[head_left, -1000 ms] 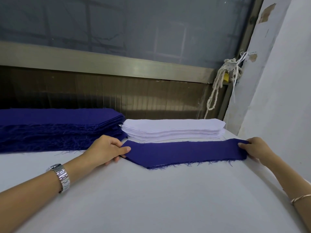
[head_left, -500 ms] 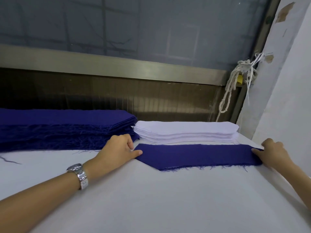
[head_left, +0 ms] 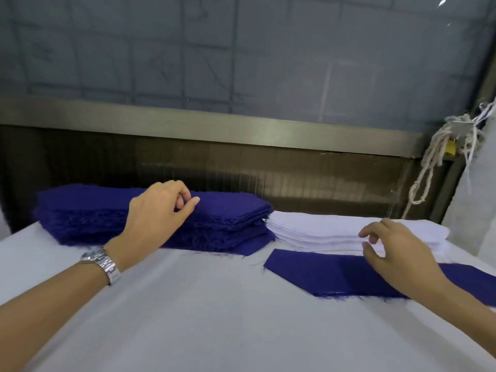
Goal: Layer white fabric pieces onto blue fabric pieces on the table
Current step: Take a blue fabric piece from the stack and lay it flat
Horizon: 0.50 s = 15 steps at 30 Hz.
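Head view: blue piece lies flat on the desk, so my right hand hovers, fingers apart, over the white stack; left hand loosely curled, empty, over blue stack.

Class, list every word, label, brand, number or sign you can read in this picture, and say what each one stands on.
No text can be read in this view.
wristwatch: any dial or brand marking is too small to read.
yellow object by the rope: too blurred to show any marking.
blue stack, white stack, single blue piece: no labels show.
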Tool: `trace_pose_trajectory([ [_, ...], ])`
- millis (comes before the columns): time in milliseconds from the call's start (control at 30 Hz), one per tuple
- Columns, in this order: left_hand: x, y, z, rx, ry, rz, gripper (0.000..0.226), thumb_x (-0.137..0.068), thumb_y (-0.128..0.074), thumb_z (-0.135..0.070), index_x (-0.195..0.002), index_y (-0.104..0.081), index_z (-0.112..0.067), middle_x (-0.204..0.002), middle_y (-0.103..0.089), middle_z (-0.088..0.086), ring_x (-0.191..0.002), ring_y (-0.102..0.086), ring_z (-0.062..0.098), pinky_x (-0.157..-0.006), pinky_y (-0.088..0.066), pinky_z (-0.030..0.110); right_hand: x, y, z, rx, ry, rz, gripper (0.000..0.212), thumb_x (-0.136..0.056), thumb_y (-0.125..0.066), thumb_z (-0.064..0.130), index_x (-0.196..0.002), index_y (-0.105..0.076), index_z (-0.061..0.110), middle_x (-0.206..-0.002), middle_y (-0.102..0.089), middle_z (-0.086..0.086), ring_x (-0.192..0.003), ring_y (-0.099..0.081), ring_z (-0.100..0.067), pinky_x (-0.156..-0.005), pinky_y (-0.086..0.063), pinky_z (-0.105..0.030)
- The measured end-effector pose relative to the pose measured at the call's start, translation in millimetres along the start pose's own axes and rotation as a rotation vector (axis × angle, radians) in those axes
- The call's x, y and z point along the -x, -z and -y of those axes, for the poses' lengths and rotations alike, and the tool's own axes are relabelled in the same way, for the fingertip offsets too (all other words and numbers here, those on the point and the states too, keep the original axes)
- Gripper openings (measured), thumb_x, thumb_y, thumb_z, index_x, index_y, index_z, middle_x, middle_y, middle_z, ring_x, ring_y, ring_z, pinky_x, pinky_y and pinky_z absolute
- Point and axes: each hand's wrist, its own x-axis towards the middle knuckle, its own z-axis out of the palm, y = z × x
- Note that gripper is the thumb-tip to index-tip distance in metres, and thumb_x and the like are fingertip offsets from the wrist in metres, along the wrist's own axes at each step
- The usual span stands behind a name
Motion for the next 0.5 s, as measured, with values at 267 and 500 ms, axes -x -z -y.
trace_pose_trajectory([
  [267,-14.5,27.3,97.2,-0.275,0.129,0.027,0.023,-0.098,-0.058,-0.031,-0.108,-0.073,-0.016,-0.102,-0.069,0.009,-0.096,-0.057,0.03,-0.067,-0.049,0.043,-54.0,-25.3,95.3,-0.246,0.114,-0.011,0.017,-0.097,-0.062,0.022,-0.106,-0.076,0.018,-0.09,-0.06,0.008,-0.075,-0.054,-0.008,-0.065,-0.04,-0.018],
  [500,-14.2,43.2,142.0,-0.377,0.17,0.116,0.025,-0.099,-0.054,-0.028,-0.112,-0.074,-0.017,-0.108,-0.07,0.01,-0.097,-0.061,0.031,-0.076,-0.051,0.044,-95.4,-45.7,153.8,-0.343,0.109,-0.037,0.025,-0.101,-0.056,0.022,-0.11,-0.077,0.012,-0.103,-0.071,-0.009,-0.093,-0.063,-0.024,-0.075,-0.051,-0.032],
])
